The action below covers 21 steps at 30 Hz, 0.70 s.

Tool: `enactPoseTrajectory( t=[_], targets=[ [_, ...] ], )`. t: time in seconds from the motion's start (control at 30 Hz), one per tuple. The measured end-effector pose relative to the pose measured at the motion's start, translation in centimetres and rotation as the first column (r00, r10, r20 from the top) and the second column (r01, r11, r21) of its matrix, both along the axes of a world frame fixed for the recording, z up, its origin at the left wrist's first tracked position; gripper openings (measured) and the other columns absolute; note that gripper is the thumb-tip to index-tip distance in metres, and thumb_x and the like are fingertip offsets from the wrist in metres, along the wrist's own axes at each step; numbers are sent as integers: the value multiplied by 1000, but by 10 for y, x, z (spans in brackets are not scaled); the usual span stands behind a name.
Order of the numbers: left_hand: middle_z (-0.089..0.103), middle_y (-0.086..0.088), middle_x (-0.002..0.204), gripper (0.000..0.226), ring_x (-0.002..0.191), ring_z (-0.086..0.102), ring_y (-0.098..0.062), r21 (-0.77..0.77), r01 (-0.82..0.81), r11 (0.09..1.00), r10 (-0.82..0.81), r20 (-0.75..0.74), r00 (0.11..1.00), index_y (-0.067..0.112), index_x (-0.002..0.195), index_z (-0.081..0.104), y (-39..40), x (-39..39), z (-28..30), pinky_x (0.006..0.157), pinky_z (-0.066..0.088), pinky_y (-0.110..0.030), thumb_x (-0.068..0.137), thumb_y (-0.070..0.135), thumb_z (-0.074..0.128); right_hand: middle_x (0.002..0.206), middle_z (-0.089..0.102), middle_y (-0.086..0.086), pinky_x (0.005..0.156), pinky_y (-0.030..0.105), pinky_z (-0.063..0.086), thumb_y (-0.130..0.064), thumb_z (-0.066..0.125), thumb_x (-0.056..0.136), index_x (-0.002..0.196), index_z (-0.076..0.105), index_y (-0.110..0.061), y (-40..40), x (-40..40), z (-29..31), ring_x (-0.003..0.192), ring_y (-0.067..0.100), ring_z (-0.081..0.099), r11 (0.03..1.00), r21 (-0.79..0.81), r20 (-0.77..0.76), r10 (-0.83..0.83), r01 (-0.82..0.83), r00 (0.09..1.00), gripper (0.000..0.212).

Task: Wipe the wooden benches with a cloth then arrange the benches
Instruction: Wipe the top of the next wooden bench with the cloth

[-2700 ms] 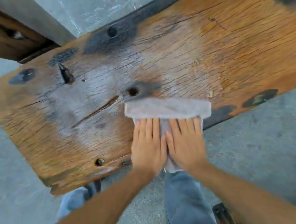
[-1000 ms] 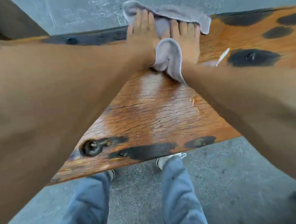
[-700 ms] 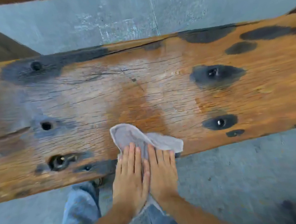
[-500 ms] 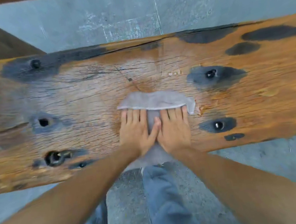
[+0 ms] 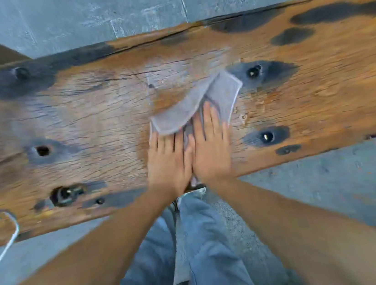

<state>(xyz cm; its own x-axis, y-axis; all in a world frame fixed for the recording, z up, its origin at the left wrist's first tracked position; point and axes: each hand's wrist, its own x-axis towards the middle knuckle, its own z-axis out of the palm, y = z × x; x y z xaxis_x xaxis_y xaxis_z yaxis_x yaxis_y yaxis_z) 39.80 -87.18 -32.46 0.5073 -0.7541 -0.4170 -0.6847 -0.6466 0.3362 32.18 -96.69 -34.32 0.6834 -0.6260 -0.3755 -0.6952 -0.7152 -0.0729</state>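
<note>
Pressing flat and unclenched side by side, the left hand and right hand pin the grey cloth to the wooden counter, whose long axis runs crosswise, with unwiped boards nearer the right hand.

No readable text, labels, brands, numbers or signs anywhere in view. Worktop surface shows only wood grain, dark stains and bolt holes, no markings. Cloth is plain grey, no tag or print visible. Floor is bare concrete, unmarked. Jeans show no label.
</note>
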Motion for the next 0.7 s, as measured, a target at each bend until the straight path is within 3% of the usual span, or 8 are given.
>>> enactPoseTrajectory(
  t=[0.1,0.17,0.27,0.4,0.47,0.57,0.63,0.7],
  targets=[
    [36,-18,158,58,147,30,-40,48,92,995,-85,-122,989,10,155,30,67,-53,16,122,19,-58,101,33,37,166,17,12,123,46,11,-34,21,104,154,38,-14,64,-68,15,155,26,15,989,132,-101,-50,63,994,57],
    [36,-15,158,57,147,31,-38,111,165,980,-142,-194,971,11,153,36,90,-65,20,122,18,-55,101,34,36,164,24,11,121,45,14,-35,24,103,151,44,-11,80,-86,21,153,26,22,972,200,-139,-98,125,985,57],
    [36,-12,159,62,149,29,-34,241,215,947,-163,-216,963,13,153,36,85,-37,20,124,11,-48,101,38,16,164,26,12,123,48,14,-35,22,102,153,38,-10,66,-69,21,153,26,23,947,256,-44,-192,196,980,59],
    [28,-11,163,78,154,16,-28,197,279,940,-256,-132,958,13,157,26,4,35,12,126,-3,-43,93,45,-6,169,10,7,126,45,-1,-36,19,104,160,19,-15,-4,-17,10,157,20,6,953,183,8,-246,240,969,60],
    [28,-13,163,66,153,16,-29,132,267,955,-265,-32,964,13,156,28,-58,71,7,126,1,-46,101,42,6,170,6,5,126,43,-3,-35,20,106,161,15,-17,-62,23,5,157,19,3,966,85,67,-251,245,966,59],
    [28,-18,161,59,152,17,-32,103,140,985,-150,95,984,10,155,28,-167,119,-4,125,3,-49,105,40,19,170,3,1,126,45,1,-37,22,105,162,9,-20,-158,85,-4,157,16,2,971,21,135,-240,240,961,60],
    [35,-20,157,62,147,27,-35,137,115,984,-131,113,985,10,152,34,-229,127,-5,123,11,-51,103,43,14,170,-1,2,126,45,-1,-37,26,103,162,4,-17,-211,102,-6,157,17,-1,985,11,104,-170,170,980,66],
    [22,-16,164,61,152,20,-33,129,89,988,-96,45,994,12,157,23,-267,112,-6,124,11,-50,104,40,11,170,-5,5,126,45,-3,-39,37,98,162,-1,-14,-244,99,-4,157,22,-6,999,16,17,-38,37,999,78]
  ],
)
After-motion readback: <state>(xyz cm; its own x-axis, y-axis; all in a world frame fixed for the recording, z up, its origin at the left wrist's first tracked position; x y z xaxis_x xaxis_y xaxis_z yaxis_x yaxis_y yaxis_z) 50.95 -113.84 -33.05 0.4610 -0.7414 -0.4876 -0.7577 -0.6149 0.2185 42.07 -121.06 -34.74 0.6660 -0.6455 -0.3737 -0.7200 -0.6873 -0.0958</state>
